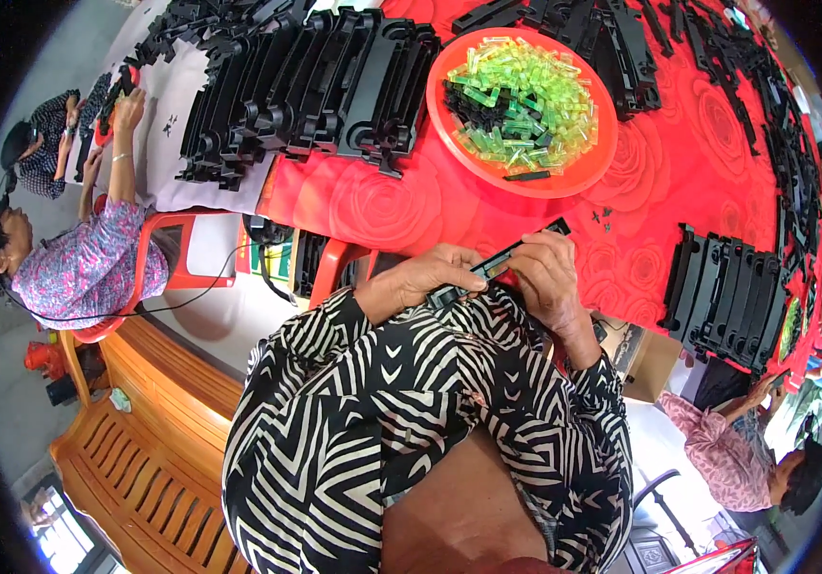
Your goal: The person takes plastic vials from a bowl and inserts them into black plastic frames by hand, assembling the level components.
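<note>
A long, narrow black plastic part (446, 296) lies slantwise between my two hands, over my lap at the table's edge. My left hand (435, 275) grips its lower end with the thumb along the top. Toward its upper end, my right hand (547, 277) has its fingers closed on the part; what else those fingertips may hold is hidden. Just beyond my hands stands a red round tray (583, 182), heaped with small clear yellow-green plastic pieces (535, 96) and some small black ones (478, 115).
Rows of black plastic housings (334, 86) stand at the back left, and another stack (726, 297) at the right. A red rose-patterned cloth (382, 206) covers the table. A wooden bench (143, 459) is at the lower left. Other people sit at left (86, 249) and right (726, 450).
</note>
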Tool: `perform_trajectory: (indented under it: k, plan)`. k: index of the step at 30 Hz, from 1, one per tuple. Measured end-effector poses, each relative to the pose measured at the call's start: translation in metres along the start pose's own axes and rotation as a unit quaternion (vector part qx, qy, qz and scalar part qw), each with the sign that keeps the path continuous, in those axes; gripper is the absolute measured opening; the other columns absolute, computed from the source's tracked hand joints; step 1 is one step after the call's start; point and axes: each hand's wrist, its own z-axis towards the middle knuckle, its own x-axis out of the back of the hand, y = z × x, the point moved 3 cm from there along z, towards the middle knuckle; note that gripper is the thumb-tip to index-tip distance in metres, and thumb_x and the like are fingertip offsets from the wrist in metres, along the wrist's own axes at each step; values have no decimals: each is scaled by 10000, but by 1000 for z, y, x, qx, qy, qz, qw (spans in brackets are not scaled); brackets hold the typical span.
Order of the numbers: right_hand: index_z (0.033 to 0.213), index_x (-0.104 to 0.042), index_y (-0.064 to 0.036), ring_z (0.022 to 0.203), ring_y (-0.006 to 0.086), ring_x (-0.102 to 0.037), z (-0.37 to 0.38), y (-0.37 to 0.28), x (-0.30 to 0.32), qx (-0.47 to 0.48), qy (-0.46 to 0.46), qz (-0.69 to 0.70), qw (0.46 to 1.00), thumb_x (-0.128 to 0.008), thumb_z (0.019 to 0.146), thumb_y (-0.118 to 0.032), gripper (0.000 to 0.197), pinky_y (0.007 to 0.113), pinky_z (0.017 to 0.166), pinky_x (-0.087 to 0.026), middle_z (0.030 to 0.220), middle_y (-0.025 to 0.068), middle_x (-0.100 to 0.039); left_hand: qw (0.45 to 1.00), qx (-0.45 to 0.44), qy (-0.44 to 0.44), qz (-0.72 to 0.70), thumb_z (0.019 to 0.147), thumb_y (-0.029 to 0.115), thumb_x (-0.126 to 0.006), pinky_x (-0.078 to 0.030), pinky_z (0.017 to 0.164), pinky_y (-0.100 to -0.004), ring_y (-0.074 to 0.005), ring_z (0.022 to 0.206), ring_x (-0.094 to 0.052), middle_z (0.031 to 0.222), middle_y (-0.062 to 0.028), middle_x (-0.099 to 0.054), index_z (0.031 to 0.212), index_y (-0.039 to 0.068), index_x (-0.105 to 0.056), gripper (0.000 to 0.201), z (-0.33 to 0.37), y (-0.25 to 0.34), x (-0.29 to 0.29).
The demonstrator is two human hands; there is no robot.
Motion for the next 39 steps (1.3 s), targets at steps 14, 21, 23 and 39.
perform_trajectory:
  k: [14, 21, 23, 39]
  plan:
    - [972, -632, -51, 1061, 311, -562, -2, -1, -8, -51, 24, -11, 998, -686, 707, -29, 272, 445, 908, -418, 1012, 85, -616, 997, -56, 0, -62, 751, 35, -753, -489, 667, -215, -99, 733, -615, 849, -22, -631, 1030, 44, -565, 337, 3, -1, 0]
    - [991, -611, -40, 1036, 327, -554, 2, -4, -15, -79, 10, -9, 997, -690, 675, -53, 326, 445, 883, -411, 1024, 106, -596, 994, -79, 71, -1, 740, 15, -748, -492, 672, -221, -90, 740, -607, 852, -18, -630, 1008, 40, -568, 323, -4, 0, -9]
    - [991, -602, -32, 1025, 332, -552, 5, -5, -16, -73, 0, 0, 997, -670, 658, -40, 340, 444, 888, -402, 1011, 113, -591, 990, -77, 113, 23, 733, 17, -749, -485, 667, -215, -86, 738, -601, 851, -14, -628, 992, 32, -571, 314, -6, 1, -9]
    - [977, -614, 2, 996, 319, -570, -3, -12, -25, -36, 25, -26, 999, -627, 666, -10, 311, 475, 896, -423, 980, 133, -604, 982, -112, 128, 76, 750, 23, -724, -447, 680, -221, -84, 755, -561, 848, 1, -587, 964, 31, -557, 272, -5, -5, -9]
